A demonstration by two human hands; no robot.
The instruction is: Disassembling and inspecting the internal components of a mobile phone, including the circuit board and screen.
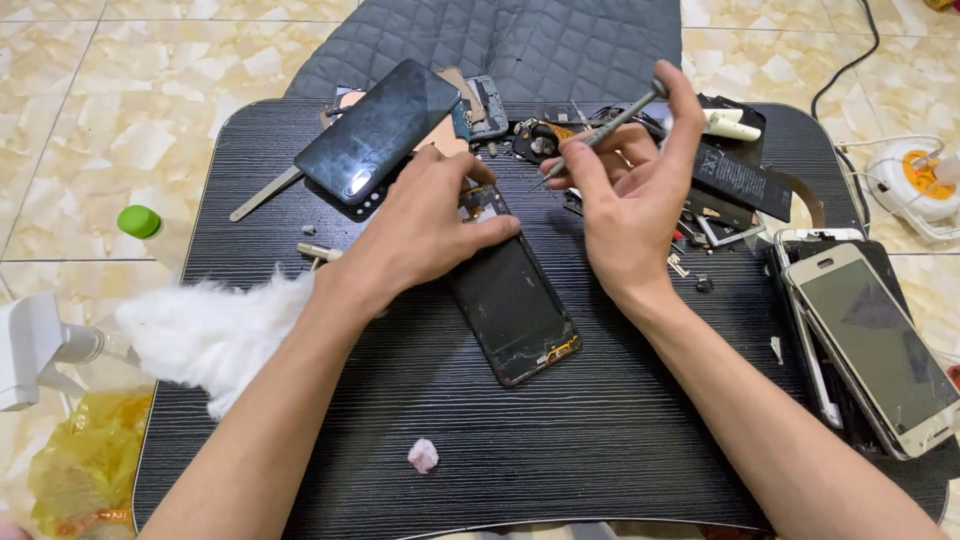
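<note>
My left hand [425,230] lies flat on the upper end of an opened black phone body [515,305] in the middle of the dark striped table [600,430], pinning it down. My right hand [630,185] hovers just right of it and pinches a slim grey screwdriver [600,130]. The tool's tip points down-left, above the phone's top edge. A detached black phone screen [380,130] rests tilted behind my left hand.
Phone batteries and small parts [735,175] are scattered at the back right. Two pale phones [870,340] are stacked at the right edge. White cotton wool [215,330] lies at the left edge, a small pink wad [423,455] near the front, and a metal pry tool [265,195] at back left.
</note>
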